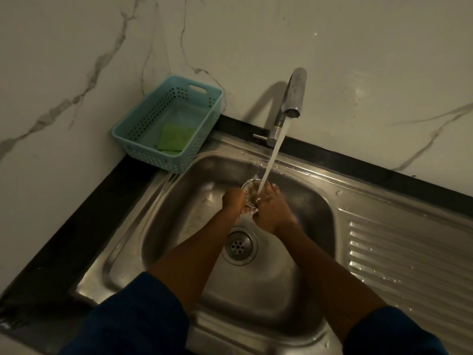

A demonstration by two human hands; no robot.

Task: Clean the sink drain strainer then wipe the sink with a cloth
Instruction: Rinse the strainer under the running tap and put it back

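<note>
We hold the round metal drain strainer (249, 192) between both hands, over the stainless steel sink (179, 201). Our left hand (234, 199) curls round its left rim. Our right hand (268, 204) lies against its right side, fingers fairly straight. Water (271, 160) from the curved chrome tap (291, 98) beyond the hands falls onto the strainer, blurring it. Just nearer than the hands sits the round drain hole (239, 245). Beyond the left hand and to its left stands a turquoise perforated plastic basket (143, 134) holding a flat green cloth (175, 138) — right of the right hand, the ribbed drainboard (409, 254).
</note>
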